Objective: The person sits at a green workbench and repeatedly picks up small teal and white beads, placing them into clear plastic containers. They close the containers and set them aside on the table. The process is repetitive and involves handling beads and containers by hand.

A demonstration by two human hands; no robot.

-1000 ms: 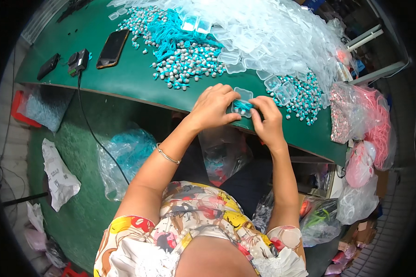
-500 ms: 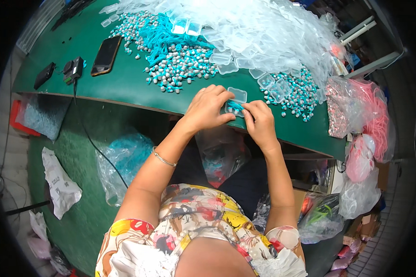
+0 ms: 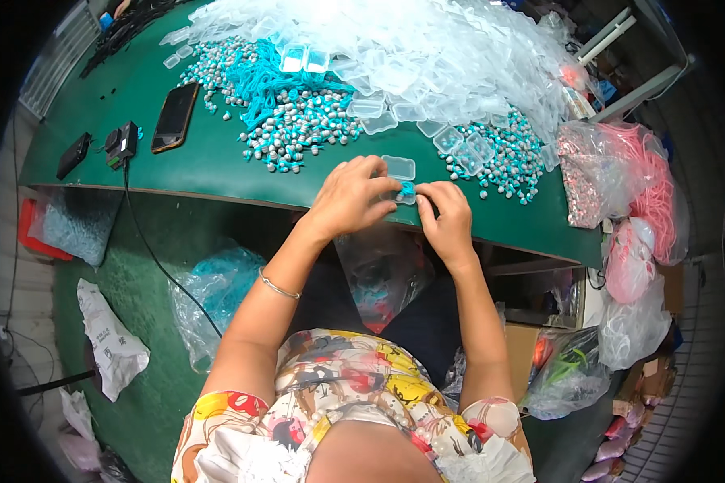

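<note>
A small clear plastic box (image 3: 399, 167) lies at the table's front edge with its hinged lid folded back, away from me. Bunched teal cord (image 3: 407, 190) fills its near half. Around the box's left side my left hand (image 3: 351, 198) is curled, one fingertip at the cord and the thumb low by the near edge. My right hand (image 3: 448, 220) closes thumb and forefinger at the box's right edge. What lies under the left fingers is hidden.
Beyond my hands are teal-and-grey beads (image 3: 298, 129), teal cords (image 3: 254, 84) and a big heap of clear boxes (image 3: 443, 56). More beads (image 3: 511, 165) lie at right, beside bagged pink cords (image 3: 644, 169). A phone (image 3: 175, 117) and a small black device (image 3: 122, 143) with a cable are left.
The cord now sits more compactly in the box. My right fingers have shifted slightly down and left along the box's edge. The whole view has shifted a little.
</note>
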